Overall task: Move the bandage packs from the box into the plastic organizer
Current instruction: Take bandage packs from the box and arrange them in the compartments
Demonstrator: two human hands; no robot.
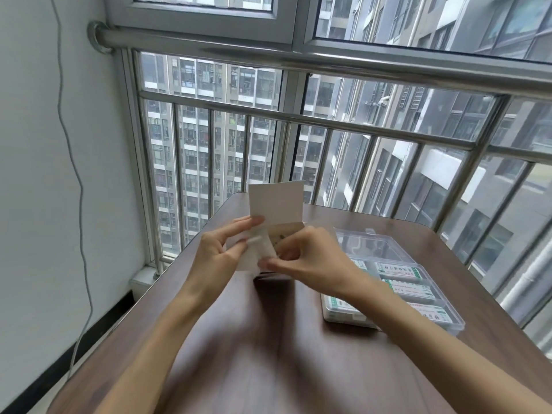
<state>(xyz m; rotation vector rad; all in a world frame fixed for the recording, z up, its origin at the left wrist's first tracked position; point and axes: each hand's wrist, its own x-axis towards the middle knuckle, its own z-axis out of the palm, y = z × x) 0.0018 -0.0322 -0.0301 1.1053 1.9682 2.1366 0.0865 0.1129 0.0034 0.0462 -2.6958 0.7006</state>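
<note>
Head view, looking down on a dark wood desk [268, 354] by a railed window [328, 121]. White box [276, 201] at centre, lid flap upright. Left hand [221, 249] and right hand [310, 255] both pinching 1 blurred white bandage pack [257, 252] just in front of the box. Clear plastic organizer [397, 282] at right, lid open, green-labelled packs [409, 289] inside.

both forearms bare, seemingly no sleeves or jewellery.
</note>
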